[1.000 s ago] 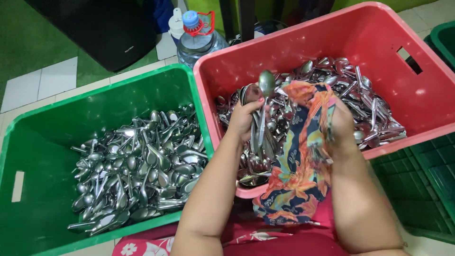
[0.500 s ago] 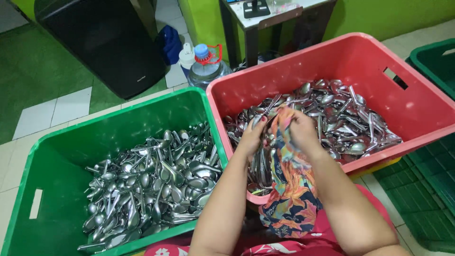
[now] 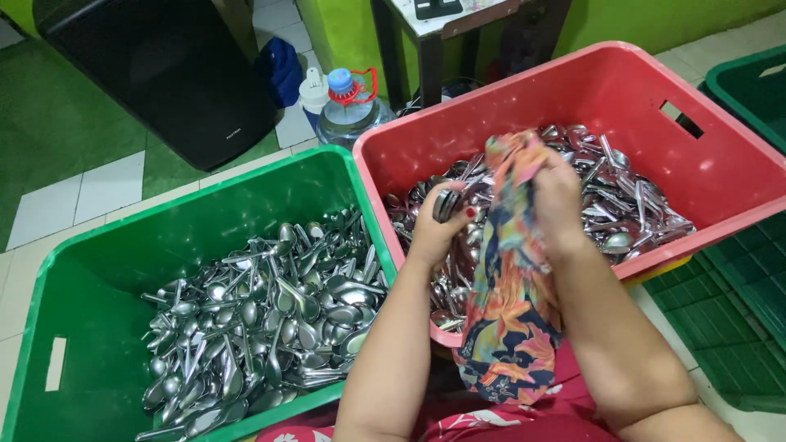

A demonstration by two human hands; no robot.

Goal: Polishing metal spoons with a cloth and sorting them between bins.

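Can't really see what the right hand (image 3: pixel 557 192) has inside that flowery cloth (image 3: pixel 512 295), it's bunched tight around it and hides the fingers, while the left hand (image 3: pixel 438 225) is clamped on a few spoons (image 3: pixel 446 203) over the red crate (image 3: pixel 696 90). Green crate (image 3: pixel 106 303) alongside is also heaped with spoons. Both sit on a tiled floor (image 3: pixel 98 192), with a water jug (image 3: pixel 348 110) behind and a black box cut off up top.

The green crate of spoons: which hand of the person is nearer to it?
Left. The left hand holds spoons just inside the red crate, close to the wall it shares with the green crate. The right hand grips the patterned cloth farther right.
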